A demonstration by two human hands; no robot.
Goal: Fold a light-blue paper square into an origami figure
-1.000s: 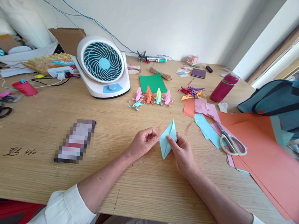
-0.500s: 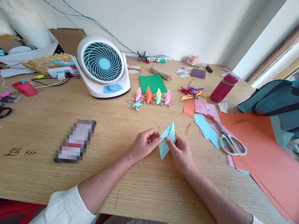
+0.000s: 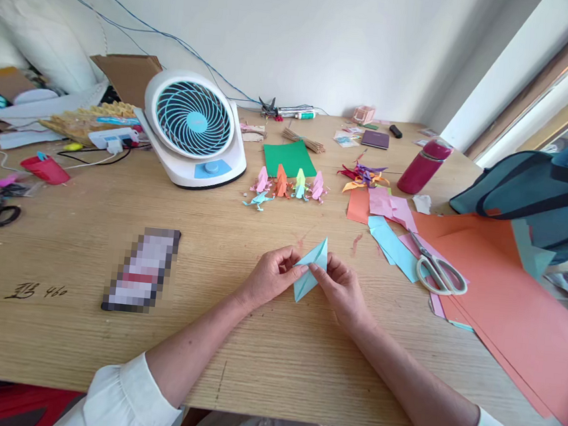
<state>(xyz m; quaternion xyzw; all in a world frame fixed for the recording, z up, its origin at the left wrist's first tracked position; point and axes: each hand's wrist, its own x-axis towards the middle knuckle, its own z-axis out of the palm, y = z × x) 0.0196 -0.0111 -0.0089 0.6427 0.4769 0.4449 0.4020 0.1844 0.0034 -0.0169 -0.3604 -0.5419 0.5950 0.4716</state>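
A light blue folded paper (image 3: 306,283), diamond-shaped with a crease down its middle, is held between my two hands over the table. My left hand (image 3: 276,270) pinches its left edge between thumb and fingers. On the other side, my right hand (image 3: 341,282) grips it, the thumb pressed on its front face and the fingers behind. Beyond my hands stand several folded paper figures in pink, orange and green, with a light blue paper figure (image 3: 258,200) lying in front of them.
To the right, scissors (image 3: 440,271) lie on paper pieces beside large orange sheets (image 3: 502,294). A red bottle (image 3: 424,167) and teal bag (image 3: 527,189) stand behind. A fan (image 3: 194,131), green paper (image 3: 289,158) and pixelated phone-shaped item (image 3: 142,270) are also on the table.
The blue paper has shifted slightly left and tilted further, its top point now lower. Both hands still hold it, the right one moved only a little.
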